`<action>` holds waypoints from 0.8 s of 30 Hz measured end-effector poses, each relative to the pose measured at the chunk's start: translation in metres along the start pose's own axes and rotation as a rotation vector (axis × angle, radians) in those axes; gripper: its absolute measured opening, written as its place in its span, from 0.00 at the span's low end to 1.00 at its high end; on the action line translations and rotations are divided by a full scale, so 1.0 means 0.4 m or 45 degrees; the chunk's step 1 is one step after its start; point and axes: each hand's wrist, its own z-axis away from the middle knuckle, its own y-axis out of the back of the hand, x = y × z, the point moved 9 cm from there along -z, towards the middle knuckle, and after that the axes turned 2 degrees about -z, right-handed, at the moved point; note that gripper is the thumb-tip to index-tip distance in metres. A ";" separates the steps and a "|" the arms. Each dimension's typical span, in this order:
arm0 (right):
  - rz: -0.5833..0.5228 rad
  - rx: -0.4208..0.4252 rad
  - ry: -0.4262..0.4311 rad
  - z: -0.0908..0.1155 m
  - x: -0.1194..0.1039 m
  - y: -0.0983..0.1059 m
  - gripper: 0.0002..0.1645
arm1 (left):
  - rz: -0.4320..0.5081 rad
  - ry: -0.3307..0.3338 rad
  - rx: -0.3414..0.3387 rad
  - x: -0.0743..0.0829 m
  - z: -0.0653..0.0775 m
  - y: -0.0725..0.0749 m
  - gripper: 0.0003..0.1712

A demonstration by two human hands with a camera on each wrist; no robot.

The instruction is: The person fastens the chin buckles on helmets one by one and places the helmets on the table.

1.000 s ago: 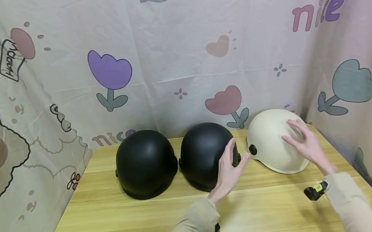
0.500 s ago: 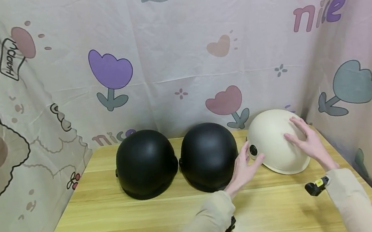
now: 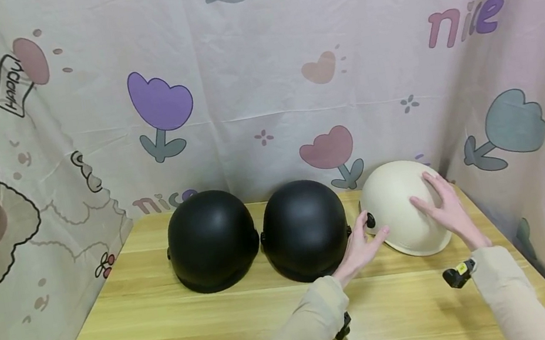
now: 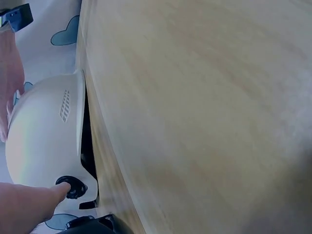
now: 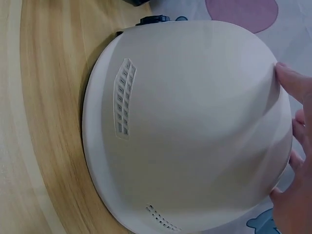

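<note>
A cream helmet [image 3: 396, 207] sits on the table at the right, a round black side knob [image 3: 370, 220] on its left. My left hand [image 3: 361, 248] is in the gap between this helmet and the middle black helmet [image 3: 303, 227]. In the left wrist view its thumb [image 4: 57, 193] overlaps the knob; whether it presses there I cannot tell. My right hand [image 3: 447, 212] lies over the cream helmet's upper right side, fingers spread. The right wrist view has its fingertips at the crown's edge and shows a slotted vent [image 5: 124, 100] low on the shell.
Another black helmet [image 3: 211, 242] stands at the left, almost touching the middle one. All three line the back of the wooden table [image 3: 181, 339]. A patterned cloth [image 3: 243, 50] hangs close behind them and along both sides.
My left hand has moved right, from in front of the middle black helmet to the cream helmet's left side. My right hand stays over the cream helmet with only slight shifts; the helmets keep their places.
</note>
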 end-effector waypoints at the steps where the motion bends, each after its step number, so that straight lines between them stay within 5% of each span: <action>1: -0.003 0.007 0.007 0.001 0.001 0.002 0.47 | -0.006 0.007 -0.003 -0.003 -0.003 -0.001 0.45; 11: -0.108 0.010 0.046 0.009 0.018 0.010 0.44 | -0.091 0.056 -0.014 -0.014 -0.028 -0.023 0.45; 17: -0.209 0.054 -0.089 0.022 0.057 0.026 0.45 | -0.030 0.064 -0.022 -0.022 -0.037 -0.048 0.45; 24: -0.214 -0.012 -0.224 0.032 0.107 0.025 0.49 | 0.027 0.119 -0.044 -0.036 -0.043 -0.062 0.49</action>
